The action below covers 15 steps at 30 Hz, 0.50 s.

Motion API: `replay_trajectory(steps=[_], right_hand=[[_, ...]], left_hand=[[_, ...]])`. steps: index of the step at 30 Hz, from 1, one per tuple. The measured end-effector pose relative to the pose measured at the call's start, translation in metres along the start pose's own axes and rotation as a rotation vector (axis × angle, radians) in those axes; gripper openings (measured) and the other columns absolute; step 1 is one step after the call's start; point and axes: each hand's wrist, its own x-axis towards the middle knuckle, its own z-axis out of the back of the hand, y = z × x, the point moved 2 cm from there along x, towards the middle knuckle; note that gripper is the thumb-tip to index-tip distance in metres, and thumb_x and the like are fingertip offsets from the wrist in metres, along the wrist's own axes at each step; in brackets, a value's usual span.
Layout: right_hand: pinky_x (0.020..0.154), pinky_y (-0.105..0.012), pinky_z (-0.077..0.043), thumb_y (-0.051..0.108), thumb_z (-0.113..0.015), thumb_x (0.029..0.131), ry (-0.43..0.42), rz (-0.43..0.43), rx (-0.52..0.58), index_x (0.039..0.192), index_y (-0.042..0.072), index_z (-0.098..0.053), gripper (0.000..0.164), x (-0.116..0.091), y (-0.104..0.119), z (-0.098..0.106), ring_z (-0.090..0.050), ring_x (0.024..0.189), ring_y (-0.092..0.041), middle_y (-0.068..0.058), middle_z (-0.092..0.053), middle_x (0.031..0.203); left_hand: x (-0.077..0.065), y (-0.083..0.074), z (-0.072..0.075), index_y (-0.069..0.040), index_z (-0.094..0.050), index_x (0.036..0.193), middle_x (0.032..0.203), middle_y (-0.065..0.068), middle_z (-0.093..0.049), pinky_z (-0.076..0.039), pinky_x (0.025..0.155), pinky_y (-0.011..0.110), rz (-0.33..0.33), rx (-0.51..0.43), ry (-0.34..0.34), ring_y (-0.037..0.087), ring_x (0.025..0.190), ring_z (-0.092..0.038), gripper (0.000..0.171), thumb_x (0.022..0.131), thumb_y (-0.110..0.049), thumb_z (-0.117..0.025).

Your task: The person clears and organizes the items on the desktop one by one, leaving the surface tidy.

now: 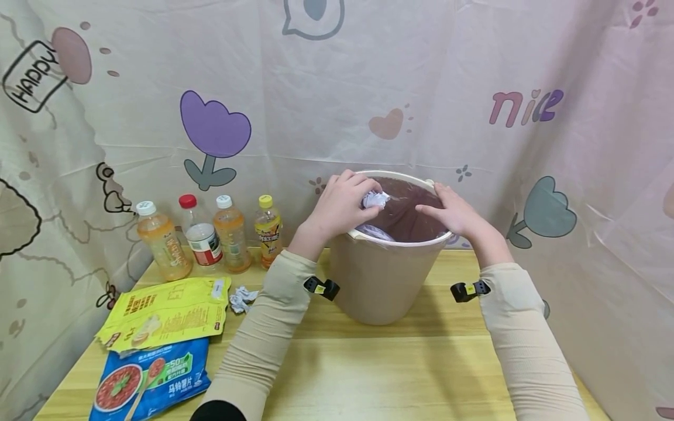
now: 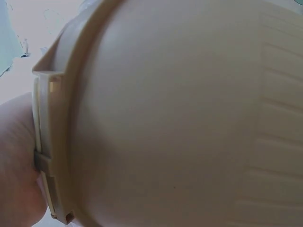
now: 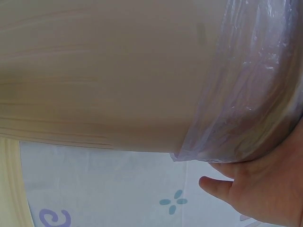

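Observation:
A beige trash can with a thin translucent purple bag lining it stands upright on the table. Over its left rim reaches my left hand, pinching a crumpled white paper ball above the opening. In the left wrist view, part of that hand shows beside the rim. My right hand rests at the right rim, with the thumb pointing inward over the opening. The right wrist view shows this hand against the bag-covered rim, its visible fingers fairly straight.
Several drink bottles stand at the back left, among them one with a red cap and a small yellow-capped one. A yellow snack bag overlaps a blue chip bag. Another paper ball lies beside them. A printed curtain hangs behind.

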Motion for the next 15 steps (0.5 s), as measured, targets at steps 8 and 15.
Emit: replay_trajectory(steps=[8, 15], right_hand=[[0.120, -0.059, -0.005, 0.054, -0.045, 0.096, 0.012, -0.004, -0.010, 0.154, -0.003, -0.005, 0.090, 0.0007, 0.0010, 0.0010, -0.001, 0.149, -0.046, -0.029, -0.005, 0.160], [0.120, -0.059, -0.005, 0.053, -0.045, 0.097, 0.023, -0.005, -0.011, 0.154, -0.003, -0.004, 0.090, 0.0000, 0.0028, 0.0021, 0.000, 0.149, -0.046, -0.028, -0.002, 0.160]], left_hand=[[0.0005, 0.0010, -0.0015, -0.024, -0.064, 0.115, 0.124, -0.004, -0.063, -0.040, 0.095, 0.040, -0.011, -0.006, -0.006, 0.020, 0.115, -0.050, 0.028, 0.091, -0.038, -0.062], [0.0002, 0.0017, -0.0017, -0.025, -0.064, 0.114, 0.122, -0.005, -0.063, -0.041, 0.095, 0.041, -0.021, 0.006, -0.025, 0.020, 0.117, -0.050, 0.027, 0.090, -0.038, -0.064]])
